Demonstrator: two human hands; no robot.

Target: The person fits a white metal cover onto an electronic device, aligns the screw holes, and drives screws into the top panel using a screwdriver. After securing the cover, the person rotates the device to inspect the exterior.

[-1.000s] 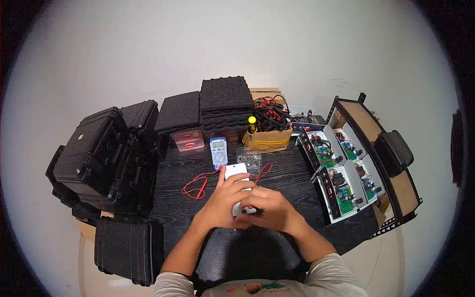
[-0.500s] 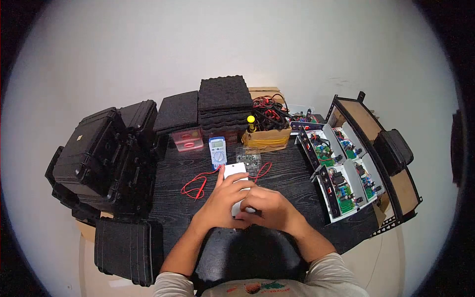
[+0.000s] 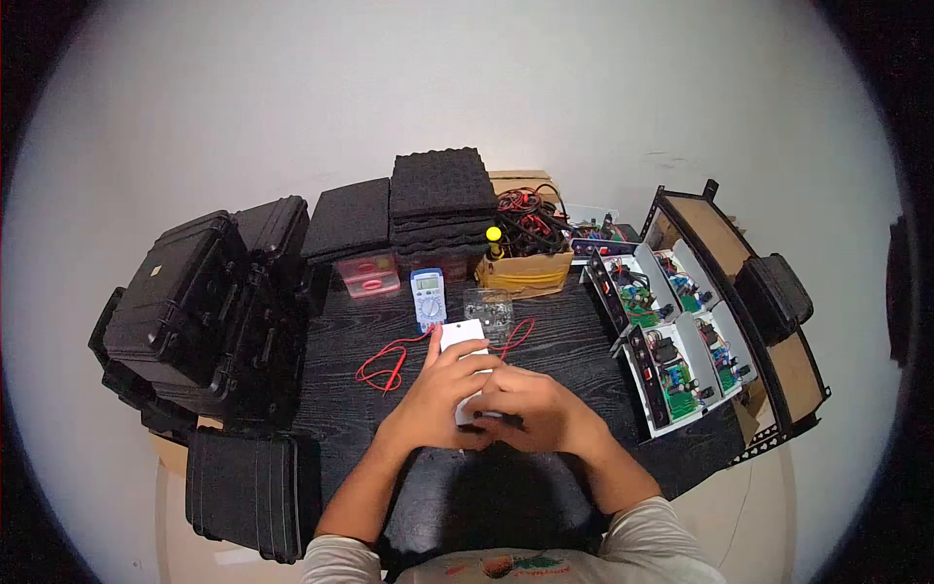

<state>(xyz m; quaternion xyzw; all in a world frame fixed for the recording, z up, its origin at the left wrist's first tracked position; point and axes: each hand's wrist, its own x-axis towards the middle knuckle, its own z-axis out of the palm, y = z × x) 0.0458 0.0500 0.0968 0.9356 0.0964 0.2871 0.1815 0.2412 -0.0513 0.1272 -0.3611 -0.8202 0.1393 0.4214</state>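
Note:
A white flat rectangular piece (image 3: 461, 334) with a small dark hole near its far end lies under my hands. My left hand (image 3: 438, 394) is wrapped over it, thumb along the left side and fingers across the top. Close against those fingers, my right hand (image 3: 540, 409) is curled in a pinch over the near end of the piece. Whatever is between the right fingertips is hidden. Just beyond stands a blue-and-white multimeter (image 3: 429, 298), with red test leads (image 3: 394, 370) on the table. A clear plastic box of small parts (image 3: 489, 311) sits beside it.
Black hard cases (image 3: 175, 292) are stacked at left. Foam sheets (image 3: 443, 185) rest on red-fronted drawers (image 3: 371, 276) at the back, next to a cardboard box (image 3: 525, 276) of cables and a yellow-topped tool (image 3: 493, 236). White housings with circuit boards (image 3: 671, 375) stand at right by a metal-framed rack (image 3: 720, 234).
My right hand has shifted slightly, its fingers and thumb turning over the near end of the white piece. The left hand stays in place.

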